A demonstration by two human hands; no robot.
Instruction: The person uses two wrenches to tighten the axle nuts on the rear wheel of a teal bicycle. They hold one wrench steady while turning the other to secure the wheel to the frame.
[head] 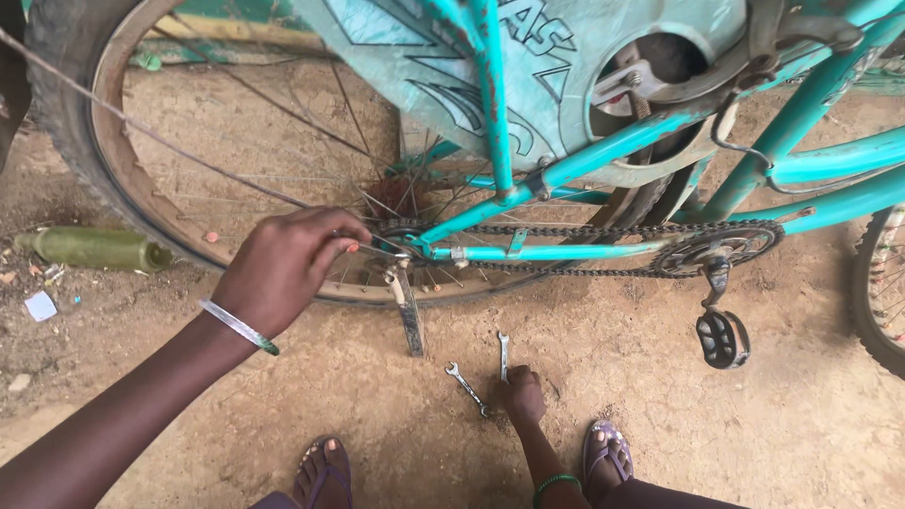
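Look toward twelve o'clock and you find the one sign-like surface here: a turquoise panel [471, 75] fixed inside the bicycle frame, bearing painted lettering and angular outline shapes in dark lines on paler blue-white patches. It runs from about eleven o'clock to one o'clock along the top edge, and a turquoise frame tube crosses in front of it. Its paint is scuffed, and a round cut-out opens at its right end. At nine o'clock, on the dirt near the left edge, you see a small pale scrap of paper [40, 305], roughly square and lying flat; whether anything is printed on it cannot be told.
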